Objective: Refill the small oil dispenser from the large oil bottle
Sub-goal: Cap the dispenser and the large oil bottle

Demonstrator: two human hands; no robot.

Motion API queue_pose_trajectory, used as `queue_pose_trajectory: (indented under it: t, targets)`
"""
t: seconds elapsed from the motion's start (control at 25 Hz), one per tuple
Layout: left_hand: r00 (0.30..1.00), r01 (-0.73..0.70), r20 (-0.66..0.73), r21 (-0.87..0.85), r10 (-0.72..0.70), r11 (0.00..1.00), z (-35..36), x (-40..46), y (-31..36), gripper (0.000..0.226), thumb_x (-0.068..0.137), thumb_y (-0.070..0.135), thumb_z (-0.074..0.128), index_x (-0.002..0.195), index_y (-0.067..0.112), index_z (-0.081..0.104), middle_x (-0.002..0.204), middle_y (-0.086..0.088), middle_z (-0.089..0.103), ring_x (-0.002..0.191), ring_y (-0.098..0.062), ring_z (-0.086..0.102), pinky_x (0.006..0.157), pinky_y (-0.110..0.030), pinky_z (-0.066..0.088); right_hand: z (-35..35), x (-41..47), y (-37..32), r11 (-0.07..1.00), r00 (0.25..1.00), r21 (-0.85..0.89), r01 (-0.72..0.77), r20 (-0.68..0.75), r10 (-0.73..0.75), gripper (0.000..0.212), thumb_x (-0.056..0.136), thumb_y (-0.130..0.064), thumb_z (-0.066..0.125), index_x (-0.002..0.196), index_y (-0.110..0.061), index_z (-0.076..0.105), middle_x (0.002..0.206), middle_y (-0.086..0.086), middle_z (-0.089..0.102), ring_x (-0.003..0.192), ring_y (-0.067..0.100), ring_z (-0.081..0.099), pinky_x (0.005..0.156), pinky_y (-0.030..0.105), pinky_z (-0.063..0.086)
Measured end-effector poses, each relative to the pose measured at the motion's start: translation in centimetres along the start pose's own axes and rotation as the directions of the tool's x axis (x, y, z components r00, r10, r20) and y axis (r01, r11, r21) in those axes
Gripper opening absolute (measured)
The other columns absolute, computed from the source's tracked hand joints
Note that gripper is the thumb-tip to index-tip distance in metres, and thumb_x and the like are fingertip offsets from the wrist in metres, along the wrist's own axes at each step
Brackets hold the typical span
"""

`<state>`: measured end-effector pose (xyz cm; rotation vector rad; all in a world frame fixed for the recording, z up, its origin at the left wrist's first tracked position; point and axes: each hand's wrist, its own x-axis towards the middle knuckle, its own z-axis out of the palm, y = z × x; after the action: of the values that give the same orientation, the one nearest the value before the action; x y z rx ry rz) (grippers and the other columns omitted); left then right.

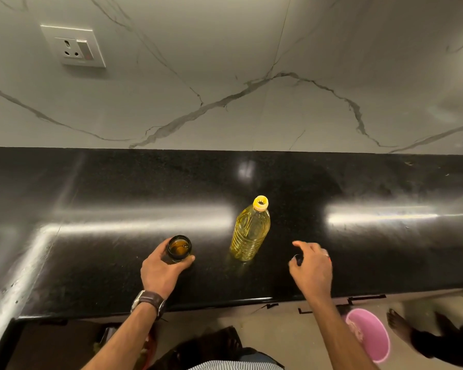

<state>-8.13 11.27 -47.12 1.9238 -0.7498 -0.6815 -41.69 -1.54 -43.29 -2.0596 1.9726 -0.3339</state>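
The large oil bottle (250, 232), clear plastic with yellow oil and a yellow cap, stands upright on the black counter (118, 188). To its left is the small oil dispenser (179, 247), a dark glass jar with its mouth uncovered and a little amber oil inside. My left hand (162, 268) is wrapped around the jar from the near side. My right hand (312, 268) hovers low over the counter to the right of the bottle, with a small dark cap-like object (297, 259) pinched in its fingertips; most of that object is hidden.
A marble wall with a power socket (75, 46) rises behind the counter. The counter's front edge runs just below my wrists. On the floor at lower right are a pink bowl (369, 335) and another person's bare foot (401, 324).
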Motion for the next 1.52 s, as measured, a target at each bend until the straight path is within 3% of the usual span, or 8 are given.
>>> queue_pose_trajectory:
  t: [0.16,0.4,0.48,0.6,0.72,0.88,1.12,1.52]
  targets:
    - [1.000,0.010,-0.001,0.007,-0.010,1.000,0.0,0.0,0.1,0.079,0.066,0.026,0.097,0.137,0.021,0.063,0.123,0.001,0.072,0.118,-0.018,0.063,0.108,-0.042,0.049,0.6,0.4,2.2,0.982,0.979,-0.003,-0.188,0.079,0.187,0.055,0.089,-0.046,0.077,0.139,-0.027,0.061,0.125,0.004,0.059,0.110,0.020,0.063,0.087,0.039,0.060]
    - [1.000,0.024,0.009,0.021,-0.024,1.000,-0.1,0.0,0.0,0.077,0.065,0.029,0.097,0.135,0.023,0.064,0.122,0.005,0.072,0.118,-0.016,0.064,0.107,-0.039,0.050,0.5,-1.0,1.3,0.980,0.961,-0.041,-0.195,0.194,0.200,0.039,0.091,-0.044,0.076,0.125,-0.023,0.069,0.110,-0.001,0.069,0.097,0.016,0.067,0.080,0.031,0.057]
    - [1.000,0.021,0.016,0.018,-0.021,1.000,-0.1,0.0,0.1,0.076,0.065,0.031,0.098,0.134,0.025,0.065,0.120,0.007,0.072,0.117,-0.014,0.065,0.106,-0.038,0.051,0.2,-2.5,-0.5,0.989,0.955,0.010,-0.150,0.261,0.143,0.039,0.089,-0.049,0.076,0.119,-0.025,0.071,0.105,-0.006,0.069,0.094,0.009,0.065,0.081,0.029,0.056]
    - [1.000,0.020,0.015,0.018,-0.020,1.000,-0.2,0.0,0.0,0.075,0.065,0.033,0.097,0.132,0.028,0.066,0.118,0.010,0.073,0.114,-0.010,0.066,0.104,-0.037,0.054,-0.1,-5.6,-5.7,0.985,0.937,0.171,0.033,0.337,-0.089,0.034,0.084,-0.053,0.079,0.109,-0.031,0.076,0.095,-0.016,0.069,0.088,0.000,0.065,0.082,0.023,0.056]
    - [1.000,0.006,0.022,0.013,-0.006,1.000,-0.3,-0.1,0.3,0.067,0.066,0.034,0.097,0.126,0.034,0.068,0.113,0.017,0.073,0.109,-0.002,0.066,0.099,-0.031,0.055,0.2,-7.0,-12.0,0.925,0.913,0.299,0.234,0.260,-0.314,0.034,0.082,-0.056,0.079,0.104,-0.030,0.078,0.093,-0.018,0.071,0.087,-0.002,0.065,0.080,0.015,0.052]
    - [0.999,-0.047,-0.012,0.028,0.048,0.998,-0.5,-0.6,1.0,0.056,0.072,0.025,0.093,0.119,0.043,0.067,0.102,0.026,0.069,0.098,0.015,0.061,0.092,-0.024,0.054,1.3,-5.5,-19.6,0.833,0.843,0.323,0.448,0.157,-0.514,0.036,0.084,-0.054,0.077,0.109,-0.028,0.078,0.097,-0.013,0.074,0.087,0.001,0.065,0.078,0.015,0.051]
    - [0.997,-0.076,-0.002,0.018,0.076,0.997,-0.8,-0.6,1.2,0.051,0.071,0.031,0.092,0.111,0.051,0.067,0.095,0.026,0.073,0.090,0.009,0.067,0.083,-0.026,0.058,3.3,-3.2,-24.3,0.811,0.812,0.258,0.526,0.133,-0.569,0.028,0.088,-0.048,0.076,0.104,-0.026,0.080,0.098,-0.005,0.074,0.088,0.009,0.065,0.080,0.027,0.058]
    - [0.994,-0.110,-0.003,-0.002,0.110,0.994,-0.5,-0.3,0.7,0.049,0.071,0.047,0.087,0.115,0.048,0.066,0.098,0.026,0.071,0.094,0.003,0.068,0.086,-0.032,0.060,4.1,-2.7,-24.1,0.805,0.792,0.235,0.544,0.173,-0.585,0.033,0.088,-0.046,0.078,0.111,-0.022,0.079,0.102,-0.002,0.076,0.093,0.010,0.068,0.084,0.025,0.058]
